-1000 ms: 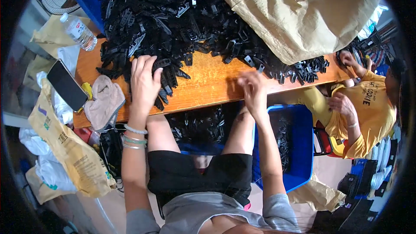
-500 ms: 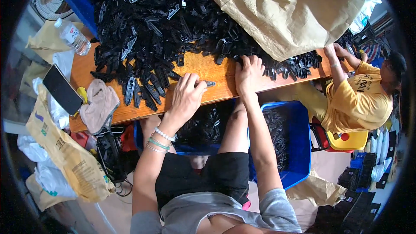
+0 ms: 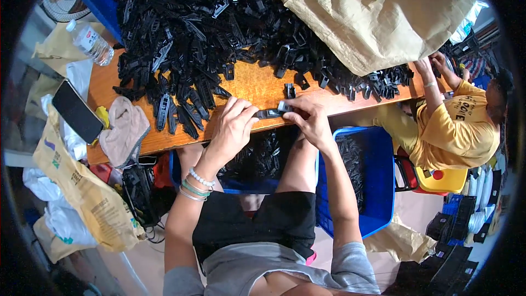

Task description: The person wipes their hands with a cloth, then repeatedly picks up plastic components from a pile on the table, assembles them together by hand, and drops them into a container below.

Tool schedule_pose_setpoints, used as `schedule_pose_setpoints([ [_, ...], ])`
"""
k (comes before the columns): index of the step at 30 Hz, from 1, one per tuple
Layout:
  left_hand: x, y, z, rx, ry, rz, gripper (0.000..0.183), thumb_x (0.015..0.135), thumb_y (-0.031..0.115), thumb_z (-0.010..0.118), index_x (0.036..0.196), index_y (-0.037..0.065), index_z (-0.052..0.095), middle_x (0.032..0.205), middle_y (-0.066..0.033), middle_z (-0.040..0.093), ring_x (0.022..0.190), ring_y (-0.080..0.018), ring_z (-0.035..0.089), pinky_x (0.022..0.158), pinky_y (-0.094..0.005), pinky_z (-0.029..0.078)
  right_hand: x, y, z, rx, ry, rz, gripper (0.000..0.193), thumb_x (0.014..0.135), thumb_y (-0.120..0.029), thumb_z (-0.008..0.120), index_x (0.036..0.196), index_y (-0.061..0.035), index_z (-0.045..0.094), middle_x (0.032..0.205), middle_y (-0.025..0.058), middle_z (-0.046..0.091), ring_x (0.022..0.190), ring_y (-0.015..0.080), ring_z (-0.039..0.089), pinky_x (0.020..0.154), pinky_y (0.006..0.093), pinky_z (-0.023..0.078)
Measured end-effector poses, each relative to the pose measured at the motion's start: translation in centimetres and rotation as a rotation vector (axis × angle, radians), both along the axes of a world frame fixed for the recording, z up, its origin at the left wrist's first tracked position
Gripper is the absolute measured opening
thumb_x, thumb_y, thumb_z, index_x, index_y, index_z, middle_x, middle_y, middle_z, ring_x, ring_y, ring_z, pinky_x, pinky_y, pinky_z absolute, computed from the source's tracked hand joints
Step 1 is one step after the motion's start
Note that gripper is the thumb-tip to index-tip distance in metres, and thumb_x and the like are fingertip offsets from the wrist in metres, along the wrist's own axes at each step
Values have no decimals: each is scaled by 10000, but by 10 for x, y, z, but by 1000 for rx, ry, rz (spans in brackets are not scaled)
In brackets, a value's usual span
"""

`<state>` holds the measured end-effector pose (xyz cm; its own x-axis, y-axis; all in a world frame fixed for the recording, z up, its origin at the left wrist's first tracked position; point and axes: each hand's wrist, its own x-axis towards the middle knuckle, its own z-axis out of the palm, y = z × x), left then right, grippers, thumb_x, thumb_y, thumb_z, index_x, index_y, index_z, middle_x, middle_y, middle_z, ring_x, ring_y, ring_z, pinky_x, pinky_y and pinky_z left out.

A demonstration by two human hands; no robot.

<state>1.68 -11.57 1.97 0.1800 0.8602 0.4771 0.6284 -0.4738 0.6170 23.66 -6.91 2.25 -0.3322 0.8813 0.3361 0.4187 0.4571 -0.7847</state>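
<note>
At the front edge of the wooden table, my left hand [image 3: 232,126] pinches one end of a long black plastic piece [image 3: 267,114]. The fingers of my right hand [image 3: 311,121] close on a small black plastic clip [image 3: 284,106] at the other end of that long piece. Both parts meet between my hands; whether they are joined I cannot tell. Just beyond them on the wood lies a loose black clip [image 3: 290,91]. A large heap of long black plastic pieces [image 3: 181,38] spreads behind my hands, with smaller clips [image 3: 367,83] towards the right.
A tan sack [image 3: 378,16] lies over the heap at the right. Blue bins [image 3: 387,186] with black parts stand below the table [image 3: 109,85]. On the left are a water bottle [image 3: 92,44], a phone [image 3: 76,112] and a cloth [image 3: 125,131]. A co-worker in yellow [image 3: 457,126] sits at the right.
My right hand has come nearer and towards my left hand, bringing a clip to the long piece. Another loose clip now lies on the wood beyond.
</note>
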Motion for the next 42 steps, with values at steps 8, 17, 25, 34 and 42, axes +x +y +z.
schedule_pose_setpoints([
  [8, 0, 3, -2, -31, -54, -76, 165, 778, -38, 657, 939, -48, 620, 925, -148, 572, 890, -320, 533, 774, -400, 465, 0, 6, 7, -237, -87, 179, 297, 750, -84, 759, 1038, -19, 721, 868, 91, 622, 862, 243, 576, 792, 333, 452],
  [17, 1, 4, -7, 25, -106, -78, 159, 768, 9, 705, 898, -54, 637, 874, -148, 586, 843, -320, 545, 753, -397, 475, -18, 3, 0, 44, -191, 201, 306, 709, -130, 771, 1000, -43, 733, 896, 72, 597, 896, 255, 539, 827, 365, 409],
  [25, -46, 44, 35, 256, 211, 354, 365, 719, 188, 799, 1001, -7, 673, 965, -107, 582, 908, -270, 523, 800, -383, 445, -17, -36, 11, -49, -157, 255, 254, 763, -51, 725, 1011, -13, 688, 949, 147, 619, 940, 317, 608, 851, 383, 485],
  [34, -29, 96, 41, 377, 452, 287, 136, 770, 57, 645, 867, -36, 631, 885, -125, 561, 889, -275, 515, 783, -392, 430, -40, 6, -12, 266, -407, -511, 332, 816, -232, 718, 1054, -27, 613, 963, 145, 574, 912, 336, 547, 786, 425, 445],
  [42, 7, 39, 35, -65, 405, -335, 284, 806, -65, 516, 1083, -84, 574, 1008, -177, 542, 982, -342, 540, 909, -410, 461, -23, 2, -7, -115, 305, -382, 243, 980, -100, 518, 1177, 7, 611, 874, 80, 610, 677, 120, 521, 644, 256, 448],
])
